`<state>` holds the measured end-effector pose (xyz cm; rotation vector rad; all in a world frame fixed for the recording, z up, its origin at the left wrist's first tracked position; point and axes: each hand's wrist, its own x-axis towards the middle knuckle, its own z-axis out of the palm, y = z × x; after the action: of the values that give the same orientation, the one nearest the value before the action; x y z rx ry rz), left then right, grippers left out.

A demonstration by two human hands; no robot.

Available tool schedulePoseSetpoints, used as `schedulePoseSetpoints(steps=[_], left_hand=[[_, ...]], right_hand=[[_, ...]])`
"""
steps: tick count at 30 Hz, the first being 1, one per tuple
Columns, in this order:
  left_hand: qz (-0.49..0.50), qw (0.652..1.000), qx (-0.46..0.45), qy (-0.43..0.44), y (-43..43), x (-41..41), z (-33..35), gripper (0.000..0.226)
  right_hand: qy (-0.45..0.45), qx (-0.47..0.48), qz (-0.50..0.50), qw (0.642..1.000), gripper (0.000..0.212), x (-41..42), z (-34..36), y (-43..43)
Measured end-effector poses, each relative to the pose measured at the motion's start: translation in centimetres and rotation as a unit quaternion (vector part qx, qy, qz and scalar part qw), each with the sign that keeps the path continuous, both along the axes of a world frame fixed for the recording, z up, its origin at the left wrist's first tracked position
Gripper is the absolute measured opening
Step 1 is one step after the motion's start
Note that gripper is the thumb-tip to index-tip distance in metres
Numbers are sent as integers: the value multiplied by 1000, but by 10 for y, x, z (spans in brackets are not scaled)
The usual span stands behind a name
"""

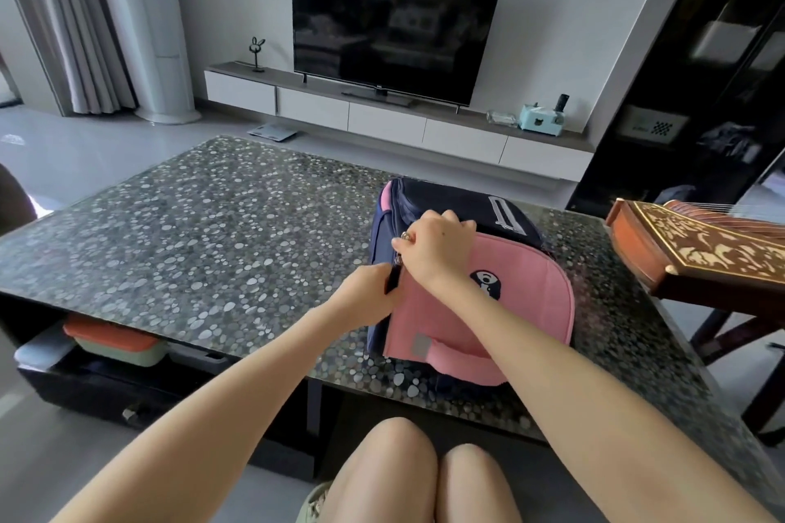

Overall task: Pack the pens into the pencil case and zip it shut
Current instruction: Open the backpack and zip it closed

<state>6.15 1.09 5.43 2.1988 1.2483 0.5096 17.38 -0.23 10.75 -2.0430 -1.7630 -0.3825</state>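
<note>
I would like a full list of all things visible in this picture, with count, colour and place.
backpack: one, pink and navy, on the table, right part
table: one, dark with pale pebbles, before the person
television: one, black, on the cabinet
cabinet: one, white, along the far wall
stringed instrument: one, brown wood, right edge
small box: one, light blue, cabinet's right end
left hand: one, pinches the backpack's black zip pull
right hand: one, grips the backpack's top

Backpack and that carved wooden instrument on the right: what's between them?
Only a bare stretch of the pebble-patterned table lies between the backpack and the wooden instrument, as the head view shows.
</note>
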Motion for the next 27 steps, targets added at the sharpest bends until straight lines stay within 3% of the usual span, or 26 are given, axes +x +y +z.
schedulePoseSetpoints(steps=[6, 10, 12, 14, 16, 19, 21, 23, 27], left_hand=[[-6, 998, 7, 67, -2, -7, -12, 18], [-4, 1000, -3, 10, -5, -14, -22, 19], [-8, 1000, 0, -20, -11, -14, -21, 19], [-18, 1000, -6, -24, -18, -13, -21, 14], [-27, 999, -15, -33, -21, -14, -26, 16], [-21, 998, -27, -52, -19, -17, -38, 34], [-19, 999, -29, -35, -17, -18, -42, 37], [-27, 999, -25, -27, -15, -18, -41, 36], [-19, 999, -42, -6, -15, -21, -41, 33]], right_hand=[[27, -38, -38, 998, 28, 3, -6, 13], [-90, 120, 70, 986, 19, -14, -22, -6], [-91, 168, 139, 972, 21, -18, -40, -7], [-102, 202, 203, 953, 22, -18, -57, -7], [-191, 228, 216, 930, 26, -16, -68, -13], [-269, 201, 207, 919, 21, -5, -57, -11], [-219, 161, 117, 955, 21, 5, -36, 7], [-99, 121, 38, 987, 30, 12, -13, 22], [-5, 49, -79, 996, 12, 52, -7, 6]])
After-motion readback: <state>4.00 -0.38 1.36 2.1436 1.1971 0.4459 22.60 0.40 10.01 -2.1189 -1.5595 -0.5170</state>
